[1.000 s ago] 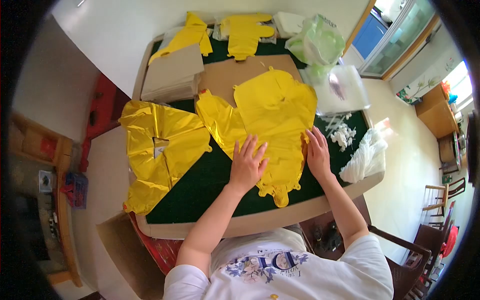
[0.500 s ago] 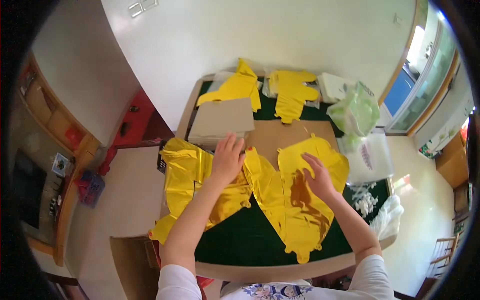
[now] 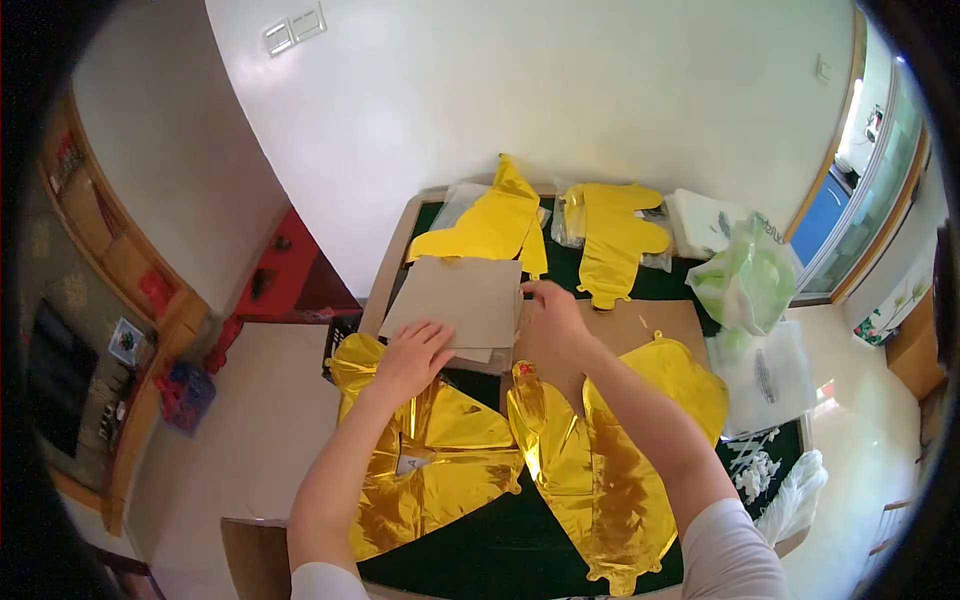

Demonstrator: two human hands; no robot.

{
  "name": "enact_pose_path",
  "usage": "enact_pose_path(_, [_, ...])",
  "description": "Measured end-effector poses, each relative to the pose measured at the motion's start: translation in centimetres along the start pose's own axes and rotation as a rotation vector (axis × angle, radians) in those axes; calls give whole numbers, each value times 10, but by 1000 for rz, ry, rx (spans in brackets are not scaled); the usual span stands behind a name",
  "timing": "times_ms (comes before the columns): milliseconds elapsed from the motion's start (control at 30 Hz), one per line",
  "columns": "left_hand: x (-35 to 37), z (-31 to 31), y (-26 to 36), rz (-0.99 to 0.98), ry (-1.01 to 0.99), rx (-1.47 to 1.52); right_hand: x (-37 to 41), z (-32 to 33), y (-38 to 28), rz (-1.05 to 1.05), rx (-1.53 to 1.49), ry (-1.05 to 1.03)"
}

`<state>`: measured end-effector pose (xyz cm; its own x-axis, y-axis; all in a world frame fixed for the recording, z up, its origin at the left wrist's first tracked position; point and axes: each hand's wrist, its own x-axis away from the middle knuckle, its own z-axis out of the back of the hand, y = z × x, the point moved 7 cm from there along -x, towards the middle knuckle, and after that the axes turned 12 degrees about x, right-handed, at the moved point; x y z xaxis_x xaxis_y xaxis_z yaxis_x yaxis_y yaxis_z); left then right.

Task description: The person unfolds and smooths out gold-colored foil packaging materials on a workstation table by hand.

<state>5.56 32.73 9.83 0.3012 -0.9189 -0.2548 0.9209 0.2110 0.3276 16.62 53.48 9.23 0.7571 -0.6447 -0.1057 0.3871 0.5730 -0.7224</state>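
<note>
Both hands are at the cardboard stack; left hand lies flat on its near left corner, fingers spread; right hand bends at its right edge, grip unclear.

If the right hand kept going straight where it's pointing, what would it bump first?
Probably the right edge of the cardboard stack: the right hand looks right beside it, maybe already touching.
</note>
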Motion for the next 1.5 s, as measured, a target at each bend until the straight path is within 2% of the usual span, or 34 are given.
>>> enact_pose_path(67, [-6, 7, 1, -18, 31, 65, -30, -11, 11, 274, 367, 23])
enact_pose_path(100, [-12, 7, 0, 22, -32, 51, -40, -21, 17, 415, 549, 37])
enact_pose_path(133, [-21, 8, 0, 60, -93, 36, -46, -28, 21, 425, 712, -5])
enact_pose_path(167, [-32, 10, -5, 97, -152, 19, -52, -33, 27, 380, 736, -54])
enact_pose_path(233, [-70, 6, -40, 98, -20, -104, -57, -36, 28, 284, 783, -154])
enact_pose_path(267, [-86, 6, -54, 100, 45, -161, -61, -39, 32, 276, 727, -106])
enact_pose_path(333, [-112, 27, -40, 34, 92, -200, -65, -39, 32, 255, 639, -72])
enact_pose_path(433, [-155, 8, -62, 3, 131, -261, -60, -27, 24, 299, 522, 5])
enact_pose_path(533, [-183, -9, -84, 252, 46, -410, -51, -2, 26, 296, 411, 71])
enact_pose_path(600, [-194, 22, -82, 274, 347, -194, -47, 14, 29, 284, 349, 124])
enact_pose_path(667, [-202, 59, -58, 141, 457, -114, -54, 22, 37, 272, 322, 104])
enact_pose_path(767, [-203, 87, -31, 110, 500, 99, -59, 22, 36, 306, 398, 107])
enact_pose_path(933, [-209, 83, -15, 40, 518, 109, -66, -2, 35, 409, 683, 278])
enact_pose_path(1067, [-206, 80, -12, 79, 454, 78, -92, -30, 53, 380, 801, 293])
enact_pose_path(1167, [-199, 81, -20, 65, 486, 106, -108, -22, 62, 251, 406, 359])
enact_pose_path(1200, [-198, 83, -23, 38, 516, 108, -106, -9, 53, 253, 374, 409])
enact_pose_path(1233, [-197, 87, -22, 8, 549, 111, -112, -5, 54, 179, 239, 310])
enact_pose_path(1300, [-194, 94, -29, 117, 643, 191, -124, 1, 53, 30, -25, 114])
enact_pose_path(1333, [-192, 96, -34, 172, 688, 230, -130, 6, 48, -14, -188, 92])
enact_pose_path(1433, [-194, 99, -33, 85, 706, 203, -144, 14, 32, -1, -425, -27])
enact_pose_path(1500, [-195, 91, -32, 54, 615, 207, -151, 22, 20, 85, -323, -15])
